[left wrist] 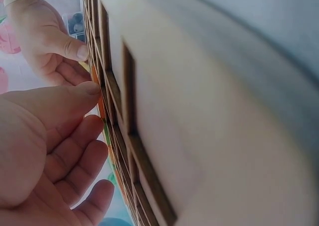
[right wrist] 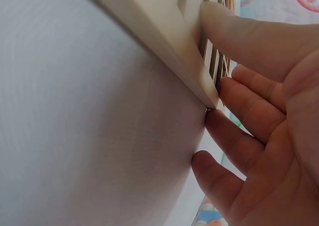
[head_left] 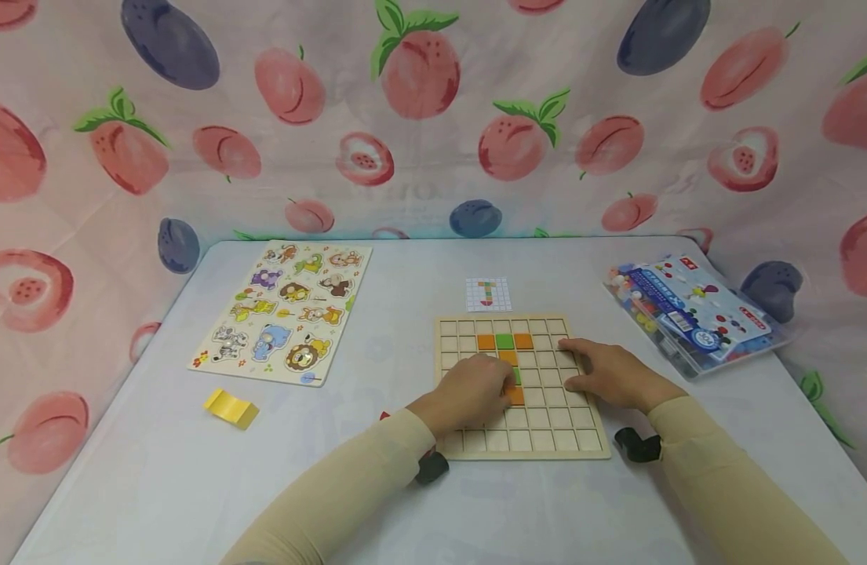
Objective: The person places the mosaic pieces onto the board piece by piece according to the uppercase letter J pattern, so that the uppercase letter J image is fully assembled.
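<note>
Pale wood, thinly ridged into square cells, forms the board (head_left: 555, 441), flat on the white tabletop (head_left: 504, 518); 6 flat square tiles (head_left: 522, 341), 4 orange and 2 green, show in a T. The left hand (head_left: 475, 388) bends its fingers over the stem, whether pinching a tile I cannot tell; the right hand (head_left: 613, 375), fingers apart, touches the board's right edge.

Free desk (head_left: 401, 314) is stretching between the animal puzzle (head_left: 281, 315) and grid board (head_left: 550, 397), the left sleeve (head_left: 341, 490) blocking its near end.
</note>
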### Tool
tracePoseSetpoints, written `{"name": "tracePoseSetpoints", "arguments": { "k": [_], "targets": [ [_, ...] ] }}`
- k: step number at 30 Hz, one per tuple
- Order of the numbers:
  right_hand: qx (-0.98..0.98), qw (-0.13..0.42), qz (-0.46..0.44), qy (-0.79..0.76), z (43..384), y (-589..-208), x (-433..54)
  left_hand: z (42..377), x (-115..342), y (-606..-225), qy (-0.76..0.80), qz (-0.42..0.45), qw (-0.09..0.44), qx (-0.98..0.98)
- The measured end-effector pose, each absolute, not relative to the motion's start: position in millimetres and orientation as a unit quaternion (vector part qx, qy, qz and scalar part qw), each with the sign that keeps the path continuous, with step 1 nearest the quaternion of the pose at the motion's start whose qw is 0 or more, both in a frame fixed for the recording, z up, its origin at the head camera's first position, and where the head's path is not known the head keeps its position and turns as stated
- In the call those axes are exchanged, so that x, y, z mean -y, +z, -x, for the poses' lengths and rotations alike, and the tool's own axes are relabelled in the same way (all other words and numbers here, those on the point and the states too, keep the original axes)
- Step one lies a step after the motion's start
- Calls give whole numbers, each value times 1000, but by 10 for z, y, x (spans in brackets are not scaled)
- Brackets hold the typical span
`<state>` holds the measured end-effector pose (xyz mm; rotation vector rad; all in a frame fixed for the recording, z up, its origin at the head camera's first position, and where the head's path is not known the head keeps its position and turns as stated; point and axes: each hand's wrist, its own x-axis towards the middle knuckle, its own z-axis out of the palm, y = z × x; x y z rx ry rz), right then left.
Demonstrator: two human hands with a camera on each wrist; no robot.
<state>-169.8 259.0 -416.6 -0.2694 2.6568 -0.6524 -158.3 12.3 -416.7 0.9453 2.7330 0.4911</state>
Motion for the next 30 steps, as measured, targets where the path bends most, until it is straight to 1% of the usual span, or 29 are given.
{"name": "tracePoseSetpoints", "arguments": {
  "k": [17, 30],
  "targets": [
    [-946, 195, 98, -240, 1693, -4159, -2599, 1562, -94, -4143, 171, -319, 108, -926],
    [-947, 193, 100, -234, 1687, -4149, -2588, 1564, 156, -4101, 174, -327, 116, -922]
  ]
}}
